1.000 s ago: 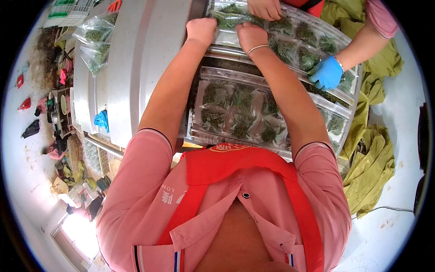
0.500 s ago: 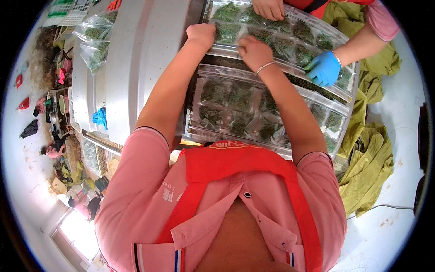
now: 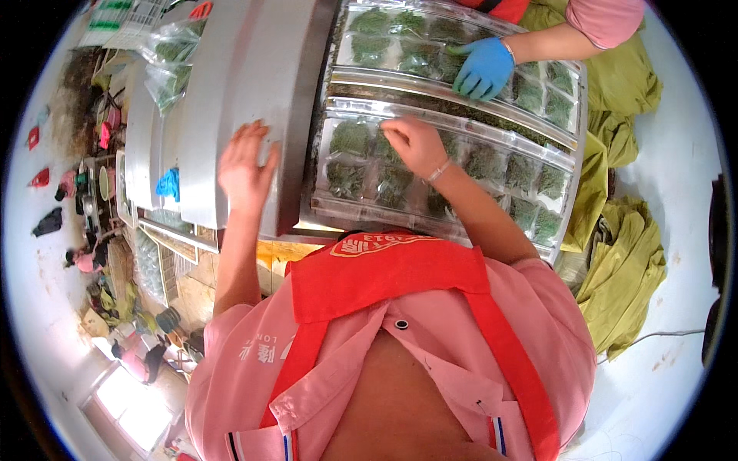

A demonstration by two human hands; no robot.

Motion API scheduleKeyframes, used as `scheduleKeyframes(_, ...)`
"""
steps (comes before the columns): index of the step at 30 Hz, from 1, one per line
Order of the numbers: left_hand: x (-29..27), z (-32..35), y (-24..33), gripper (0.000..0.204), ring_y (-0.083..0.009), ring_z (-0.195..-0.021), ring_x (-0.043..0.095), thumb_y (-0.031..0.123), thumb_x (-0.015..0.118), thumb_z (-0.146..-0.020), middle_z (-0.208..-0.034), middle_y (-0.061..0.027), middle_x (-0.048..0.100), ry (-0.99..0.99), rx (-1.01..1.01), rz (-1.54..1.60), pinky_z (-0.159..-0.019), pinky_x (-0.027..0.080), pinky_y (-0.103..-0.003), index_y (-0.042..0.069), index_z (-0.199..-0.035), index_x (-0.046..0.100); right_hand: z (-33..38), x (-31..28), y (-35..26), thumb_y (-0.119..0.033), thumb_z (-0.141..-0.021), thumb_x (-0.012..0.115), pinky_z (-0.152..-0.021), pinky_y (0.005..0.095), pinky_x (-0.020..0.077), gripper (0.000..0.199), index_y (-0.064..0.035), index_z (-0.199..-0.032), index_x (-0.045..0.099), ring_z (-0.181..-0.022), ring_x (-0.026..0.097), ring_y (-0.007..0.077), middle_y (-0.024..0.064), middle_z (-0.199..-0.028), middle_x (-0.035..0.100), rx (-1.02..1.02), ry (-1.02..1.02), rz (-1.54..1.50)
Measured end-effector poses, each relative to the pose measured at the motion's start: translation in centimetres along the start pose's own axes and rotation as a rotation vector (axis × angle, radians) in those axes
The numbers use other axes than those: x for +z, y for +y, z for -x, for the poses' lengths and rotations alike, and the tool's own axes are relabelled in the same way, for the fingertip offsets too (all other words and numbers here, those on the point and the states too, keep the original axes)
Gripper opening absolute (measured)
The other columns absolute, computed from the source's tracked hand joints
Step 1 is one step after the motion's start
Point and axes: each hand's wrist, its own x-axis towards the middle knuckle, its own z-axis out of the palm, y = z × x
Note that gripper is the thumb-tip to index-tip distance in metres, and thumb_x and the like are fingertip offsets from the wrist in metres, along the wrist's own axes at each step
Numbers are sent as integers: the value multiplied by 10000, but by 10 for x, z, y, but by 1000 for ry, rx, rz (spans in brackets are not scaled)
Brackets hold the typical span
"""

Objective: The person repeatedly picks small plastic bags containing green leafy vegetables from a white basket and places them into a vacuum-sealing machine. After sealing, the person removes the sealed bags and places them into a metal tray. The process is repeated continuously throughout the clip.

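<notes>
My left hand [image 3: 247,165] is open, fingers spread, over the smooth grey metal cover [image 3: 265,100] left of the bags. It holds nothing. My right hand [image 3: 417,147] is curled above the near row of clear plastic bags [image 3: 350,140] filled with green, leafy-looking matter. Its fingertips are drawn together near the row's upper edge; whether they pinch any film is hidden. A far row of similar bags [image 3: 370,50] lies beyond a metal bar [image 3: 369,79]. Across it reaches a co-worker's blue-gloved hand [image 3: 484,69], resting on or just over the bags.
Filled clear bags [image 3: 169,81] and a crumpled blue glove [image 3: 168,184] lie on the left ledge. Yellow-green sheeting [image 3: 626,276] is heaped at the right. Farther left, people [image 3: 88,260] are among baskets and benches. A cable [image 3: 653,334] runs along the right-hand floor.
My left hand has left the far row and moved left and nearer, its fingers opening. My right hand has drawn back to the near row. The co-worker's gloved hand has shifted left; their bare hand is out of view.
</notes>
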Motion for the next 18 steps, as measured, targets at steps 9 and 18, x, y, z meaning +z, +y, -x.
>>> scheduleKeyframes(9, -93, 169, -212, 350, -350, -883, 581, 359, 556, -862, -1022, -139, 622, 104, -790, -271, -749, 459, -426, 83, -1070, 614, 116, 41, -43, -271, -881, 510, -706, 406, 475, 236, -71, -918, 631, -799, 593, 335, 149, -860, 614, 172, -242, 28)
scheduleKeyframes(18, -109, 224, -349, 120, -317, -774, 557, 177, 610, -770, -794, -102, 588, 182, -550, -262, -664, 440, -440, 66, -760, 566, 99, 146, -137, -205, -856, 579, -652, 356, 494, 178, -86, -974, 638, -745, 613, 283, 110, -877, 635, 22, -54, 38)
